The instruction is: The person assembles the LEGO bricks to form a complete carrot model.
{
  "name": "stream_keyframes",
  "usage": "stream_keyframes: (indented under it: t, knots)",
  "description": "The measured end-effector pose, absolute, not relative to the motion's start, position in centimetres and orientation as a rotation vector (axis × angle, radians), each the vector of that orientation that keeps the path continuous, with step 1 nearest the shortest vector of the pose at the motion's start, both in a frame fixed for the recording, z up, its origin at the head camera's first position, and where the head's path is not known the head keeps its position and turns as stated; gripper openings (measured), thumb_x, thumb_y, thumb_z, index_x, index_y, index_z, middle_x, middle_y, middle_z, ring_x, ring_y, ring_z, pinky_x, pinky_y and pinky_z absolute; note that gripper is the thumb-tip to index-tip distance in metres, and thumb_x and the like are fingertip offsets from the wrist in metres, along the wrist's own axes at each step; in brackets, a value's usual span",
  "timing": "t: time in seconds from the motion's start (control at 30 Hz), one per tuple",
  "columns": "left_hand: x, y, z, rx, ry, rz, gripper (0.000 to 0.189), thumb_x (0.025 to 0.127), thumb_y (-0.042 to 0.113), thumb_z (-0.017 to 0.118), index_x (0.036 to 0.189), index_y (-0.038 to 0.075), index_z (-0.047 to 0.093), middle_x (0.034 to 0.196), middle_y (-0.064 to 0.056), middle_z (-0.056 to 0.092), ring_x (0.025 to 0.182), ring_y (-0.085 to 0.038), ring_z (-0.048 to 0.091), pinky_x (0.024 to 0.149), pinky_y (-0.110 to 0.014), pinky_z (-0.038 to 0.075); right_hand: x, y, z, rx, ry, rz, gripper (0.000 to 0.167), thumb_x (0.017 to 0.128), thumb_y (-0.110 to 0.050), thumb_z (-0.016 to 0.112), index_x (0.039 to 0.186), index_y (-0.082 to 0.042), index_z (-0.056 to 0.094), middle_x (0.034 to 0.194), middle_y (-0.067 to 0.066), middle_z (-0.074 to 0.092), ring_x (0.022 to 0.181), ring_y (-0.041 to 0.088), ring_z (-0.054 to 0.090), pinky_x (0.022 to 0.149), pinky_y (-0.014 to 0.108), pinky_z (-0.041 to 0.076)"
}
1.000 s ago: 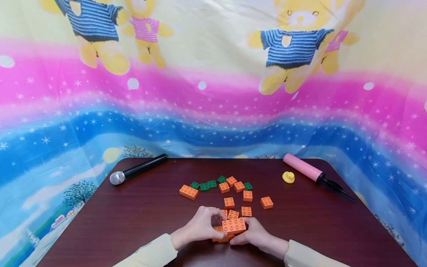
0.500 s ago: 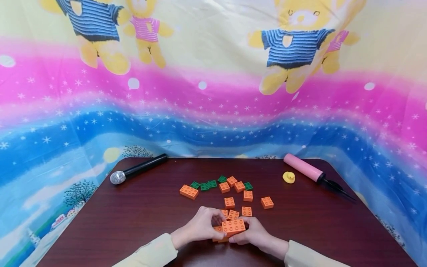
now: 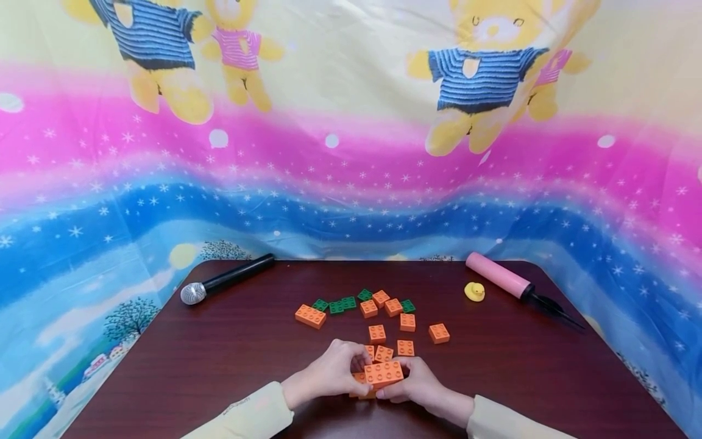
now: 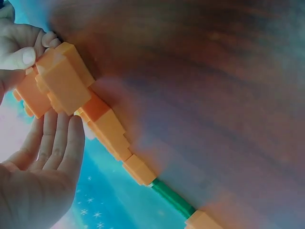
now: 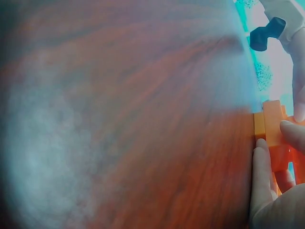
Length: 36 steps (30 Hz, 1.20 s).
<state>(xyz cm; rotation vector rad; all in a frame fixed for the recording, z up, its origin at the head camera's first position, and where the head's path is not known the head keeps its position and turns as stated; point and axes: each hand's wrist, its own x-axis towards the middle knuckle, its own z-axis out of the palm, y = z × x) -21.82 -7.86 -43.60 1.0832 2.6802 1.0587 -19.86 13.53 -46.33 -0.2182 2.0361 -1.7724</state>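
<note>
A long orange building brick (image 3: 384,373) with two rows of studs sits uppermost at the near middle of the table, overlapping other orange bricks (image 3: 358,379) below it in the head view. From the left, my left hand (image 3: 337,369) pinches it, thumb on the near side and fingers behind. My right hand (image 3: 417,384) holds the right end, its thumb along the near face. The left wrist view shows the brick's side (image 4: 64,83) between both hands. At the right edge of the right wrist view, the right hand's fingertips press the orange stack (image 5: 272,126).
Just beyond the hands lie several loose orange bricks (image 3: 405,347) and several green ones (image 3: 348,302). A longer orange brick (image 3: 310,316) lies left of them. Farther out are a microphone (image 3: 227,278), a yellow toy duck (image 3: 474,292) and a pink hand pump (image 3: 499,275).
The upper orange brick has shifted very slightly toward the near edge and left, the right hand's fingers with it. The loose bricks stay where they were.
</note>
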Motion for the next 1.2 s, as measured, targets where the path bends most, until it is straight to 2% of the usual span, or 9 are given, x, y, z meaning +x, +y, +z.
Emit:
stream_keyframes:
  t: [0.27,0.47,0.7,0.97,1.2]
  knots:
    - [-21.57,-7.90,-43.22,1.082,2.704,0.986,0.029,0.065,0.023,0.081,0.091,0.011,0.073,0.076,0.013,0.062,0.066,0.003,0.054,0.063,-0.012,0.044,-19.59,13.52,-46.10,-0.225,2.061,-1.750,0.052,0.072,-0.002,0.081,0.118,0.007,0.060,0.096,0.004,0.068,0.082,0.015,0.067,0.070,0.034,0.058]
    - [-21.74,-7.70,-43.15,1.080,2.712,0.963,0.028,0.064,0.022,0.081,0.088,0.011,0.072,0.072,0.013,0.059,0.065,0.001,0.054,0.060,-0.012,0.044,-19.68,13.48,-46.22,-0.217,2.067,-1.740,0.053,0.072,-0.003,0.081,0.119,0.006,0.060,0.098,0.004,0.068,0.083,0.014,0.067,0.070,0.033,0.057]
    - [-21.61,-7.42,-43.11,1.083,2.752,0.919,0.026,0.063,0.023,0.083,0.082,0.013,0.069,0.069,0.009,0.057,0.060,0.002,0.044,0.055,-0.013,0.039,-19.78,13.45,-46.60,-0.213,2.073,-1.735,0.052,0.072,-0.002,0.081,0.119,0.006,0.060,0.096,0.003,0.069,0.082,0.014,0.067,0.070,0.034,0.058]
    - [-21.27,-7.33,-43.24,1.077,2.742,0.958,0.028,0.067,0.024,0.084,0.087,0.011,0.070,0.075,0.011,0.066,0.066,0.004,0.054,0.061,-0.010,0.044,-19.90,13.47,-46.77,-0.211,2.091,-1.754,0.051,0.069,0.001,0.081,0.116,0.006,0.061,0.089,0.002,0.068,0.078,0.014,0.066,0.067,0.032,0.057]
    - [-21.30,-7.38,-42.98,1.077,2.748,0.921,0.029,0.067,0.023,0.083,0.090,0.010,0.070,0.076,0.009,0.068,0.067,0.005,0.054,0.061,-0.011,0.044,-19.85,13.39,-46.42,-0.209,2.081,-1.752,0.051,0.070,0.002,0.080,0.117,0.007,0.061,0.092,0.003,0.068,0.080,0.015,0.067,0.069,0.032,0.057]
